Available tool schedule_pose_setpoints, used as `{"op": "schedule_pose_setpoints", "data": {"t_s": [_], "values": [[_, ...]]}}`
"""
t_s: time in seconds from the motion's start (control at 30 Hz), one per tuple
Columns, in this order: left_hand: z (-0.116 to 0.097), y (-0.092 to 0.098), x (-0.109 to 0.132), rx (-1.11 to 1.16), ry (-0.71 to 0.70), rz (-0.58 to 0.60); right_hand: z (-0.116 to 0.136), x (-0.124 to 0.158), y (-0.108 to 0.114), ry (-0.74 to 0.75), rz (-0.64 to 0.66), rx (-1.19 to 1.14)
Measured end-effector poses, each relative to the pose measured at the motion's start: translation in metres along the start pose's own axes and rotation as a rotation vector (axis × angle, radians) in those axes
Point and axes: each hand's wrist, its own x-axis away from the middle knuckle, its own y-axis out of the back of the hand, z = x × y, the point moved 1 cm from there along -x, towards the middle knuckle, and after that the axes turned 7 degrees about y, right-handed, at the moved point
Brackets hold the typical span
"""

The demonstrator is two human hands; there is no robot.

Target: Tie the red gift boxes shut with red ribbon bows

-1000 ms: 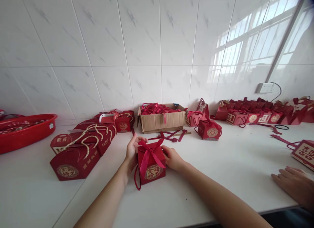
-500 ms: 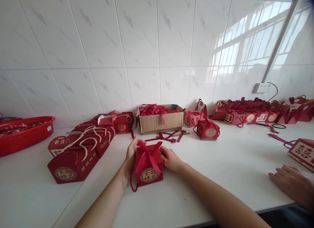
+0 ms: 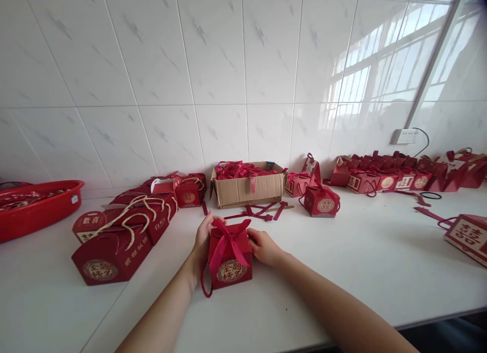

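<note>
A red gift box [image 3: 230,256] with gold lettering stands upright on the white table between my hands. Its top carries a tied red ribbon bow [image 3: 230,235], and a red cord loop [image 3: 206,286] hangs down its left side. My left hand [image 3: 204,239] wraps the box's left and back side, the fingertips partly hidden behind it. On the opposite side, my right hand [image 3: 265,246] grips the right edge with curled fingers. Behind the box lie several loose red ribbon strips [image 3: 262,211].
An open cardboard carton [image 3: 249,190] full of red ribbons stands by the wall. Red boxes with cream rope handles [image 3: 114,246] line the left. A red basin [image 3: 38,211] sits far left. More bowed boxes [image 3: 322,201] stand right, another box [image 3: 467,239] at the right edge.
Another person's hand at the right edge has left the view. My hands and the gift box stay in nearly the same place.
</note>
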Motion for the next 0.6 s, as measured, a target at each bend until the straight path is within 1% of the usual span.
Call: {"op": "schedule_pose_setpoints", "data": {"t_s": [0.23,0.33,0.4,0.5,0.6], "values": [[0.0,-0.005,0.004,0.007,-0.01,-0.028,-0.003,0.0,-0.001,-0.008,-0.002,-0.058],[-0.001,-0.006,0.005,0.01,-0.01,-0.036,-0.003,0.0,0.0,-0.023,0.022,-0.118],[-0.001,-0.005,0.006,0.015,-0.014,-0.047,-0.003,0.0,0.002,-0.044,0.079,-0.188],[-0.005,-0.003,0.005,0.03,-0.029,-0.073,-0.002,0.001,0.01,-0.071,0.211,-0.309],[-0.009,0.001,0.003,0.05,-0.062,-0.118,0.005,0.003,0.017,-0.021,0.338,-0.436]]}}
